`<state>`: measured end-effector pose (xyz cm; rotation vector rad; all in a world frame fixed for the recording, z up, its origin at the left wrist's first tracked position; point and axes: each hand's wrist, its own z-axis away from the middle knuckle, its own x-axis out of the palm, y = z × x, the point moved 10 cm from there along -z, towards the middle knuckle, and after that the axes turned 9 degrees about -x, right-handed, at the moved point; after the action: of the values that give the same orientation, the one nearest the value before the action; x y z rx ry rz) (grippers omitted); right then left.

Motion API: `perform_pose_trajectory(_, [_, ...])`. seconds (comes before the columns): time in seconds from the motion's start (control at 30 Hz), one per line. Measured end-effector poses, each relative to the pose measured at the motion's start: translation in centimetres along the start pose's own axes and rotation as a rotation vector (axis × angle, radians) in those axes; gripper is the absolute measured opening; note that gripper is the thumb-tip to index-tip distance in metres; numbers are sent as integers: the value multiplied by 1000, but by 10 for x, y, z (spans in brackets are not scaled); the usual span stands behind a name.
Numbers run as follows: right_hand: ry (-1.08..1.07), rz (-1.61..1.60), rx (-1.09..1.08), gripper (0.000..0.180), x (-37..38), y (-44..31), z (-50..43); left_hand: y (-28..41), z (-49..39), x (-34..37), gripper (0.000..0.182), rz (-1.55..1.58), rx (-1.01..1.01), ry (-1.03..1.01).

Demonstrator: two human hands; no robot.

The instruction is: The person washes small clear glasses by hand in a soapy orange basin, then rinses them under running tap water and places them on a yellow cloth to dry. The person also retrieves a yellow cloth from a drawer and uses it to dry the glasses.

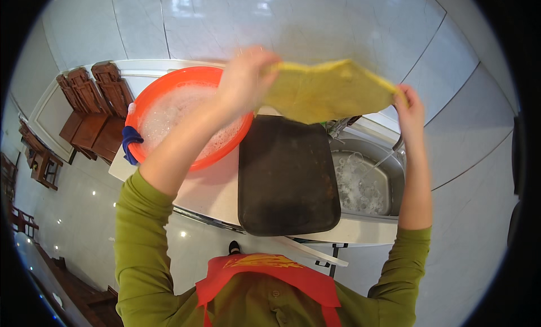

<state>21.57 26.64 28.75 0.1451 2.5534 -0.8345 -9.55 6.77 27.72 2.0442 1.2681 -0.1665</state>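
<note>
A yellow cloth [325,92] is stretched between both hands above the far side of the counter. My left hand [253,73], slightly blurred, grips its left end; my right hand [410,107] pinches its right corner. Below the cloth lies a dark, flat rectangular tray [289,174], between a basin and a sink. The orange-red plastic basin [217,155] holds foamy water, partly hidden by my left forearm. A dark blue cloth [132,143] hangs over the basin's left rim. Water runs from the faucet [398,143] into the steel sink [393,174], where suds float.
The pale countertop [203,191] carries the basin and tray. A tiled wall [296,22] rises behind it. Below the counter's front, a cabinet door or drawer [317,253] stands out. Wooden chairs [97,115] are at the left, on a glossy tiled floor [84,208].
</note>
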Motion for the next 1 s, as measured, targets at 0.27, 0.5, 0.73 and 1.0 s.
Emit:
perform_pose_trajectory(0.27, [-523, 300, -119, 18, 100, 44, 203, -59, 217, 138, 13, -125, 109, -873])
perform_pose_trajectory(0.5, [-543, 375, -32, 21, 98, 40, 301, -49, 324, 137, 18, 35, -93, -1010])
perform_pose_trajectory(0.73, [-620, 468, -54, 15, 90, -3, 309, -33, 319, 118, 29, 178, -217, -1027])
perform_pose_trajectory(1.0, [-398, 284, 381, 10, 59, 61, 312, -77, 264, 108, 20, 172, -358, -703])
